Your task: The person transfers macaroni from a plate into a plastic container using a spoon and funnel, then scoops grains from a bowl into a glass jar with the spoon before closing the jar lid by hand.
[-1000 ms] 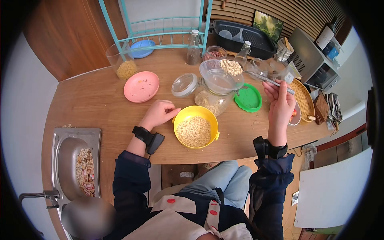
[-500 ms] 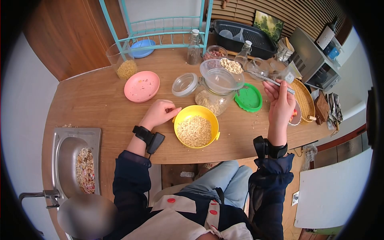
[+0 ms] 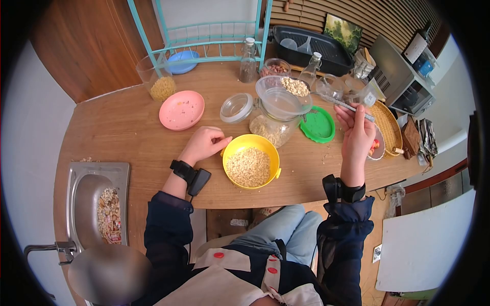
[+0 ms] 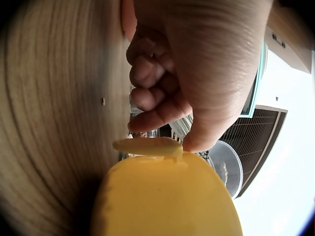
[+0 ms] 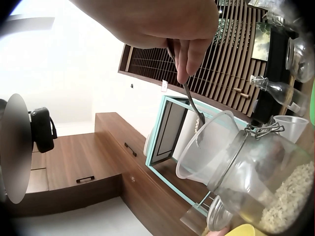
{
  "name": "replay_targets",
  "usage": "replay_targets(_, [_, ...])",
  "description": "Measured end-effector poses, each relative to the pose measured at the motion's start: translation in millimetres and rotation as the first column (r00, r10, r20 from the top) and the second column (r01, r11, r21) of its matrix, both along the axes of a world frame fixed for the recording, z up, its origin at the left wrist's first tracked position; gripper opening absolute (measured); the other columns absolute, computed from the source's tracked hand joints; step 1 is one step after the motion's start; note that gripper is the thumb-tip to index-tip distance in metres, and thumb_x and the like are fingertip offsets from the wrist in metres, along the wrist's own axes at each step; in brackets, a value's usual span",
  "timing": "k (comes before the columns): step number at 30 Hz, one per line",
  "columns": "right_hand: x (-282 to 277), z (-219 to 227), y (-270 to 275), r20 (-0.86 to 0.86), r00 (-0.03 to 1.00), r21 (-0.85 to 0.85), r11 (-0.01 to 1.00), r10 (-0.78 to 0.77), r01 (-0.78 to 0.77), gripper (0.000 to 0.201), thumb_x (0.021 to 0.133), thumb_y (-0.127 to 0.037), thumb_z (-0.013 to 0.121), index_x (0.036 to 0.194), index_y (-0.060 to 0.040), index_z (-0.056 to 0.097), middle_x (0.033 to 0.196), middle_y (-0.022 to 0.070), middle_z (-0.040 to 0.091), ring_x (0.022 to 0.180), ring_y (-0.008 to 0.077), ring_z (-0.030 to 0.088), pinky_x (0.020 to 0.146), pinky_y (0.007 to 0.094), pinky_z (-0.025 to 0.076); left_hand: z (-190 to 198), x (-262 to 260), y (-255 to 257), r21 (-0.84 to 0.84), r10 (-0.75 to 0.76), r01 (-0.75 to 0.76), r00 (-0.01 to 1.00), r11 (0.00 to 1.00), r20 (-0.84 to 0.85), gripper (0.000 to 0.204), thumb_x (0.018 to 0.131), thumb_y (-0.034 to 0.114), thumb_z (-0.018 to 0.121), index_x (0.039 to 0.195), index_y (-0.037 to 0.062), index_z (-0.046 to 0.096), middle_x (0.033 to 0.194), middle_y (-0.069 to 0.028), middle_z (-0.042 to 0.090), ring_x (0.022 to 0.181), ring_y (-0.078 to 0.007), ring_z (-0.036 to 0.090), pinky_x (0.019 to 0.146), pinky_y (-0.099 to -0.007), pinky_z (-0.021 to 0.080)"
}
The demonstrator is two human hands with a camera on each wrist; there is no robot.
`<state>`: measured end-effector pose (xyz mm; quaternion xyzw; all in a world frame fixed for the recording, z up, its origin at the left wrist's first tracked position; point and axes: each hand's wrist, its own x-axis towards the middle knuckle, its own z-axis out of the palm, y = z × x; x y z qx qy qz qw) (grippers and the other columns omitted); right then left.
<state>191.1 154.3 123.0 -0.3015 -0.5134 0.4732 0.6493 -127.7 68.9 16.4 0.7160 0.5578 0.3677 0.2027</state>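
Observation:
My left hand is at the side of a yellow bowl, its thumb and forefinger pinching the small side handle. Rolled oats fill the lower part of that bowl. With my right hand I grip the end of a long metal spoon. The spoon's bowl carries a heap of oats above the rim of a clear plastic funnel. This funnel sits in the mouth of a glass clip-top jar, which has oats in its bottom. The jar's glass lid hangs open to the left.
A pink plate and a tumbler of yellow pasta stand left of the jar. The green lid lies to its right, near a wicker basket. Glass bottles stand behind. A sink is at far left.
My right hand has shifted very slightly left with the spoon, which is a little more tilted over the funnel. My left hand and the yellow bowl stay in place.

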Motion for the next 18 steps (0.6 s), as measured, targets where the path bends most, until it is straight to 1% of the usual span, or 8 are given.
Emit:
replay_targets(1, [0, -1, 0, 0.002, 1.000, -0.010, 1.000, -0.006, 0.006, 0.030, 0.093, -0.022, 0.043, 0.098, 0.0072, 0.049, 0.090, 0.0203, 0.061, 0.086, 0.0255, 0.063, 0.074, 0.0275, 0.052, 1, 1, -2, 0.003, 0.001, -0.001, 1.000, 1.000, -0.002, 0.025, 0.081, 0.018, 0.061, 0.065, -0.0016, 0.058, 0.056, -0.0047, 0.050, 0.047, -0.0103, 0.042, 0.043, -0.0258, 0.032])
replay_targets(3, [0, -2, 0, -0.005, 1.000, -0.009, 1.000, -0.014, 0.014, 0.030, 0.093, -0.022, 0.043, 0.098, 0.0072, 0.049, 0.090, 0.0204, 0.061, 0.086, 0.0254, 0.063, 0.074, 0.0274, 0.052, 19, 11, -7, 0.304, 0.185, -0.202, 0.979, 0.931, 0.085, 0.019, 0.078, 0.018, 0.064, 0.072, 0.0003, 0.059, 0.069, -0.0062, 0.055, 0.053, -0.0123, 0.048, 0.048, -0.0260, 0.038])
replay_targets(4, [0, -1, 0, -0.011, 1.000, -0.025, 1.000, -0.013, 0.012, 0.030, 0.093, -0.022, 0.043, 0.098, 0.0071, 0.049, 0.090, 0.0204, 0.061, 0.086, 0.0253, 0.063, 0.074, 0.0274, 0.052, 35, 17, -4, 0.322, 0.172, -0.186, 0.982, 0.928, 0.072, 0.019, 0.078, 0.018, 0.064, 0.072, 0.0003, 0.059, 0.069, -0.0062, 0.055, 0.053, -0.0123, 0.048, 0.048, -0.0260, 0.038])
replay_targets(6, [2, -2, 1, -0.026, 1.000, -0.044, 0.999, 0.006, -0.007, 0.030, 0.093, -0.023, 0.043, 0.098, 0.0063, 0.049, 0.090, 0.0197, 0.061, 0.085, 0.0244, 0.064, 0.073, 0.0268, 0.052, 72, 43, -7, 0.698, 0.180, -0.081, 0.981, 0.712, -0.071, 0.018, 0.074, 0.018, 0.067, 0.080, 0.0030, 0.060, 0.081, -0.0072, 0.057, 0.063, -0.0176, 0.055, 0.056, -0.0277, 0.044])
replay_targets(9, [-1, -3, 1, -0.040, 0.999, -0.047, 0.999, -0.021, 0.019, 0.029, 0.093, -0.023, 0.044, 0.098, 0.0052, 0.049, 0.089, 0.0192, 0.061, 0.084, 0.0234, 0.064, 0.071, 0.0258, 0.052, 112, 72, 4, 0.541, 0.086, 0.040, 0.975, 0.840, -0.206, 0.020, 0.072, 0.019, 0.067, 0.083, 0.0040, 0.060, 0.085, -0.0076, 0.058, 0.072, -0.0225, 0.057, 0.063, -0.0293, 0.046])
replay_targets(12, [1, -8, -1, -0.033, 0.999, -0.067, 0.997, -0.040, 0.038, 0.029, 0.093, -0.023, 0.044, 0.098, 0.0051, 0.049, 0.089, 0.0193, 0.061, 0.084, 0.0234, 0.064, 0.070, 0.0257, 0.052, 105, 74, 28, 0.531, 0.058, 0.121, 0.950, 0.839, -0.307, 0.019, 0.073, 0.018, 0.066, 0.084, 0.0037, 0.059, 0.082, -0.0077, 0.058, 0.071, -0.0240, 0.058, 0.062, -0.0314, 0.046])
replay_targets(15, [4, -9, -3, -0.051, 0.999, -0.069, 0.998, -0.018, 0.014, 0.029, 0.093, -0.023, 0.043, 0.098, 0.0057, 0.049, 0.090, 0.0199, 0.061, 0.083, 0.0240, 0.064, 0.071, 0.0263, 0.052, 99, 77, 39, 0.397, 0.027, 0.075, 0.969, 0.915, -0.245, 0.017, 0.074, 0.015, 0.065, 0.082, 0.0021, 0.058, 0.078, -0.0083, 0.057, 0.067, -0.0232, 0.057, 0.059, -0.0304, 0.045])
replay_targets(18, [5, -5, -7, -0.030, 0.999, -0.059, 0.997, -0.041, 0.039, 0.030, 0.093, -0.023, 0.042, 0.099, 0.0062, 0.049, 0.090, 0.0205, 0.061, 0.082, 0.0246, 0.064, 0.071, 0.0265, 0.052, 99, 77, 38, 0.407, -0.009, 0.068, 0.989, 0.911, -0.146, 0.015, 0.074, 0.012, 0.065, 0.079, 0.0007, 0.057, 0.073, -0.0082, 0.056, 0.063, -0.0222, 0.056, 0.056, -0.0296, 0.044])
